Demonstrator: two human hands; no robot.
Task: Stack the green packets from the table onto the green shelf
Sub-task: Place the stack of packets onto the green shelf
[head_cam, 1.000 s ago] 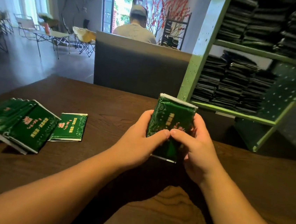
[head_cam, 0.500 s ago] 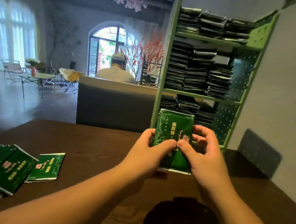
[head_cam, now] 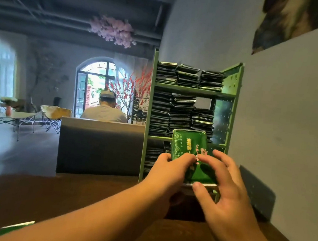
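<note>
- Between the two hands, in front of the lower part of the green shelf (head_cam: pixel 194 90), a bundle of green packets (head_cam: pixel 188 145) stands almost upright, its printed face turned to the camera.
- The left hand (head_cam: pixel 165 172) grasps the bundle from its left side, thumb on the front and fingers curled behind.
- The right hand (head_cam: pixel 229 194) holds it from the right: two fingertips press on the front face, the thumb sits at the lower edge, and the other fingers are spread loosely.
- How many packets are in the bundle I cannot tell; only the front one is seen clearly.
- On the shelf I count three levels, and the two upper levels each carry three piles of dark packets; the lowest level is partly hidden by the hands.
- At the bottom left corner one more green packet (head_cam: pixel 15 227) lies on the table, only its edge visible.
- The table (head_cam: pixel 68 195) is dark brown wood and stands against a grey wall (head_cam: pixel 290 134).
- Behind a grey partition (head_cam: pixel 100 147) one person (head_cam: pixel 104 108) sits with the back to us, near an arched window (head_cam: pixel 97 82).
</note>
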